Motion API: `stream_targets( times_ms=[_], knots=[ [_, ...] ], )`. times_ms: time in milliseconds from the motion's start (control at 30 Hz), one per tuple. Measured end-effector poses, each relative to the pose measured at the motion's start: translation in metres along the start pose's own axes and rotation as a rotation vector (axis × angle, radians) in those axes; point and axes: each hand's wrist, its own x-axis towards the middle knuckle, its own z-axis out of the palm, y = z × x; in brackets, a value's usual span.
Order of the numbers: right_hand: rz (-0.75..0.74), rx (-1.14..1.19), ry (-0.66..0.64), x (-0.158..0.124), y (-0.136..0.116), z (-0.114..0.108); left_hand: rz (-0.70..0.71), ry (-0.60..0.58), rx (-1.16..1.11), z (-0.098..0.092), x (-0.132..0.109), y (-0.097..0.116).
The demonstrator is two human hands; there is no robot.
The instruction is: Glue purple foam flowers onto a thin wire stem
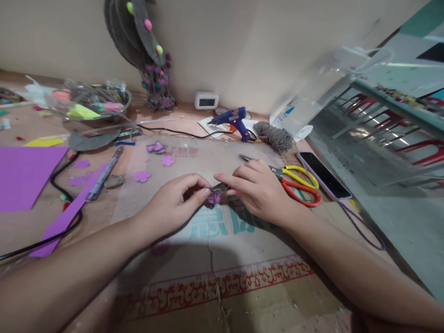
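Observation:
My left hand [183,199] is closed, thumb and index finger pinched on the edge of a small purple flower [214,198] with dark edging. Across from it my right hand [255,187] is closed, index finger pointing toward the left fingertips. A small dark piece [220,187] shows between the two hands at the right fingers; its kind is unclear. Scissors [301,185] with one yellow and one red handle lie partly behind my right hand. Loose purple flower cutouts [168,161] lie on the printed cardboard [194,286] beyond my left hand.
A blue glue gun [234,121] rests near the wall beside grey yarn [274,136] and a small white digital clock [206,100]. On the right is a phone [324,175] with a strap. Purple sheets [31,175], a pen [104,173], a black cable [57,185] and a filled metal bowl [128,99] occupy the left.

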Motion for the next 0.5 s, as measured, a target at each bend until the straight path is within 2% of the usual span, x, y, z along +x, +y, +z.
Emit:
stream_targets(
  times_ms=[167, 400, 500],
  knots=[
    [-0.008, 0.002, -0.008, 0.0001, -0.0006, -0.0005, -0.003, -0.009, 0.006, -0.0009, 0.0003, 0.0018],
    [-0.022, -0.004, 0.043, 0.0021, -0.0009, -0.0001, -0.006, -0.005, -0.015, 0.0003, 0.0003, -0.0001],
    [0.037, 0.054, 0.075, 0.0015, -0.0001, -0.001, -0.006, 0.0, -0.013, 0.0006, 0.0003, -0.0017]
  ],
)
